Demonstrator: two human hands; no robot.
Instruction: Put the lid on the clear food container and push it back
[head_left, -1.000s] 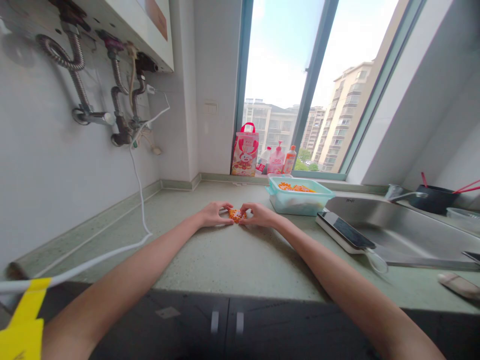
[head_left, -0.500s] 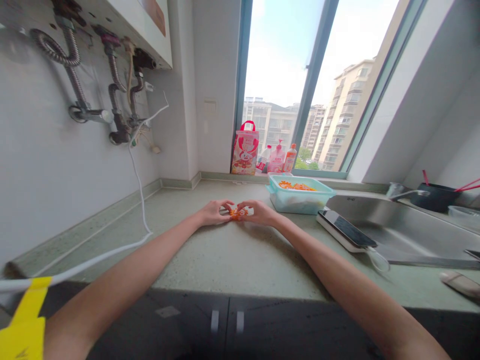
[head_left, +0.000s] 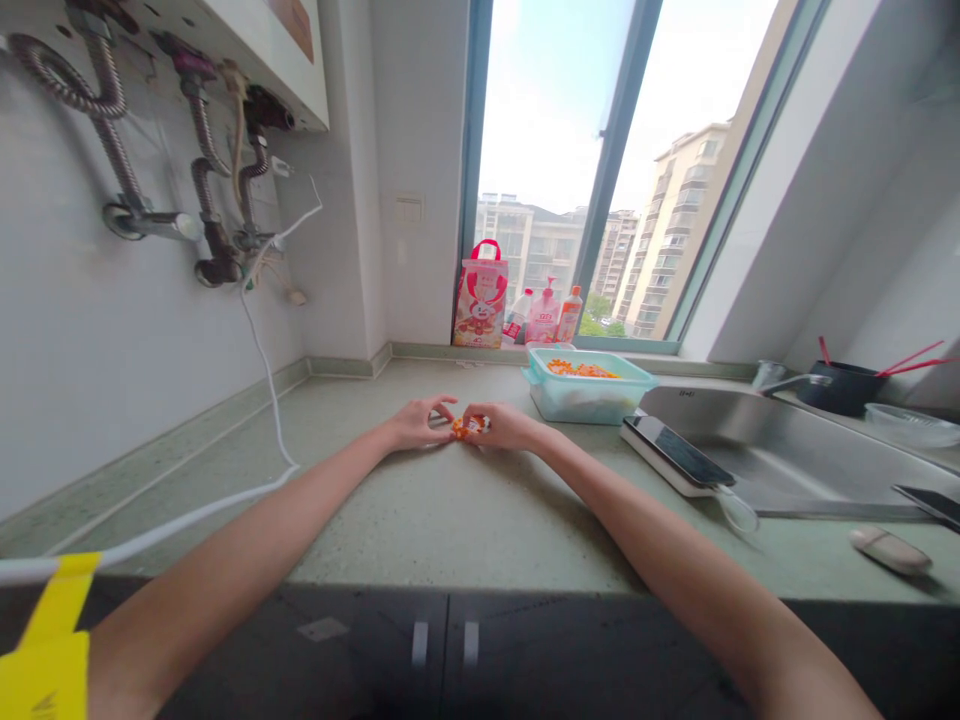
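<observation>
A small packet point(head_left: 461, 428), printed in orange and white, is between my two hands just above the counter. It looks like a candy wrapper, but it is too small to be sure. My right hand point(head_left: 501, 427) pinches its right side between thumb and fingers. At the left end, the lower fingertips of my left hand point(head_left: 417, 423) grip it, while the index finger arches above with a gap below. My fingers hide part of the packet. To the right stands a turquoise plastic tub point(head_left: 574, 408) holding many similar orange pieces point(head_left: 581, 369).
A phone point(head_left: 679, 453) on a white power bank with a cable lies by the steel sink point(head_left: 772, 450). A pink bag point(head_left: 481, 305) and bottles point(head_left: 544, 315) line the windowsill. A white cable point(head_left: 225, 503) crosses the counter's left side. A beige mouse-like object point(head_left: 889, 551) sits at right.
The view has shifted slightly right. My left index finger has lifted off the packet, and my right hand has closed in further over it.
</observation>
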